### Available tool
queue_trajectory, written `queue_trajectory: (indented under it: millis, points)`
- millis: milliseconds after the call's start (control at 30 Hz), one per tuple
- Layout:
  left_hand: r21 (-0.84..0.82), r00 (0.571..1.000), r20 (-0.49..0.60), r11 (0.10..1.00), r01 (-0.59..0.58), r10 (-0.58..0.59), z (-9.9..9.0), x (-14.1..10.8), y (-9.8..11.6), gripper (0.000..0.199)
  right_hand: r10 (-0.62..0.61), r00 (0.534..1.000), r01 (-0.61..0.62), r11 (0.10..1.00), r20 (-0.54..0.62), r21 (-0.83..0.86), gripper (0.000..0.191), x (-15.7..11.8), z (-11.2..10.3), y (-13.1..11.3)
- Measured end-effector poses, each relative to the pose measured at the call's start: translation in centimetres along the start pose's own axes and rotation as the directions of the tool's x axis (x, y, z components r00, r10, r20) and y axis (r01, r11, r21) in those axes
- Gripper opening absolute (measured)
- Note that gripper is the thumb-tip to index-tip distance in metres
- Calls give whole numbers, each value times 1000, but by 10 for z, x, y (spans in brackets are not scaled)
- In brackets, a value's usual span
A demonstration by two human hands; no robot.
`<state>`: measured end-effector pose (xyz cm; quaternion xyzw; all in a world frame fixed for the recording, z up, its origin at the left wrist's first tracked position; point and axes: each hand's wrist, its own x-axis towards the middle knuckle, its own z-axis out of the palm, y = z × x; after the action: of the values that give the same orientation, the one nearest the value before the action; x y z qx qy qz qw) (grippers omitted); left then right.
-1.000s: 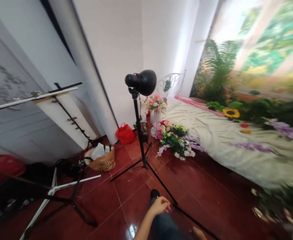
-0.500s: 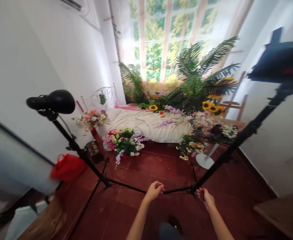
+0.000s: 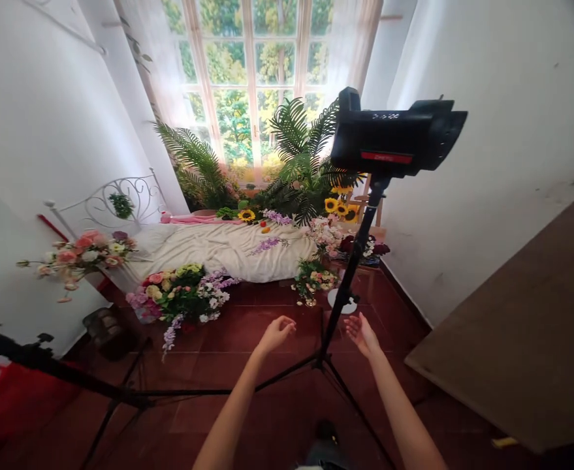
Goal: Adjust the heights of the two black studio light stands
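Light stand (image 3: 349, 281) upright between the hands, untouched.
Left of it, left hand (image 3: 277, 334) loosely curled, empty; right of it, right hand (image 3: 363, 335) open, empty. Far left, second stand (image 3: 66, 372), top cut off.

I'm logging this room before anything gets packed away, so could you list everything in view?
light stands: 2, black, centre-right and lower left
studio light: 1, black, atop centre-right stand
bed: 1, cream cover, white headboard, below window
window: 1, pale frame, possibly printed, far side
palms: at least 2, green, below window
flower arrangements: several, mixed colours, around bed
sunflowers: several, yellow, bed and behind stand
flower sprays: several, purple, on bed
pink cloth: 1, bed's far edge
bag: 1, red, lower left
board: 1, brown, right
tiled floor: 1, dark red, below
walls: 2, white, both sides
left hand: 1, bare, left of pole
right hand: 1, bare, right of pole
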<state>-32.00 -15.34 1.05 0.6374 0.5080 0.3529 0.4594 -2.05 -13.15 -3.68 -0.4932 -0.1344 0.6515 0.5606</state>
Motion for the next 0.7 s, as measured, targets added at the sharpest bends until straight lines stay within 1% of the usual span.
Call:
queue_trajectory:
  millis: [67,100,167,267,333,367,433,533,600,700]
  points:
    - [26,994,0,994,-109,109,34,38,38,29,99,984,-94,995,147,-37,37,10,-10,-32]
    - [26,986,-5,986,-167,167,51,56,57,29,147,964,-140,989,220,-49,42,15,-14,-45]
    - [19,962,-33,962,-272,272,86,90,94,30,219,914,-217,975,341,-45,47,25,-21,-66]
    - [4,920,-102,925,-379,377,129,136,139,39,286,831,-324,946,476,-2,45,38,-28,-84]
    - [-25,903,-168,914,-405,396,150,163,162,44,284,784,-370,928,553,48,41,45,-30,-90]
    - [-42,896,-207,912,-409,392,158,176,172,45,259,766,-375,924,588,81,38,48,-31,-92]
    - [-62,883,-289,913,-402,370,170,196,189,42,170,746,-351,922,644,162,33,52,-33,-95]
    - [-46,847,-388,910,-411,363,182,216,210,35,57,718,-336,901,694,273,28,55,-36,-100]
    - [-34,816,-441,901,-433,375,188,225,222,31,40,695,-389,861,718,329,25,57,-39,-104]
    - [-47,777,-497,882,-469,387,196,237,235,28,67,659,-479,805,749,350,25,62,-43,-108]
